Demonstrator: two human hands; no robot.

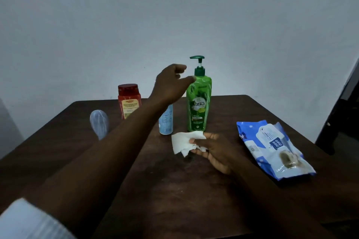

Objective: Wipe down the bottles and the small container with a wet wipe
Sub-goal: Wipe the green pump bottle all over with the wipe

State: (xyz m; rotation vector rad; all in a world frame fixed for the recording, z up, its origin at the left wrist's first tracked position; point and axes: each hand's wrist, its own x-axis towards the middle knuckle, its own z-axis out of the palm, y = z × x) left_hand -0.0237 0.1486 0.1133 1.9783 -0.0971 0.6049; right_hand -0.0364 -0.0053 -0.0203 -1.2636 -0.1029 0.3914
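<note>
Table (174,190) rear half: green bottle (198,102); right hand (212,152) holds wipe (183,141).

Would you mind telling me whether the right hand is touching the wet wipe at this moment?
Touching. The head view shows the right hand pinching the white wet wipe, with its fingers curled round the wipe's crumpled edge.

Light: dim, cool, a blue-grey cast over the far wall (174,15), darker toward its upper corners.
Shadows: soft, no hard edges on the dark table (174,190).
Glare: faint sheen on the green pump bottle (198,106) (the wet wipe (186,141) is brightest in view).
Blur: left hand (171,83) slightly smeared; near-left sleeve (25,219) out of focus.
Edges: wide-angle stretch at near left and right.
</note>
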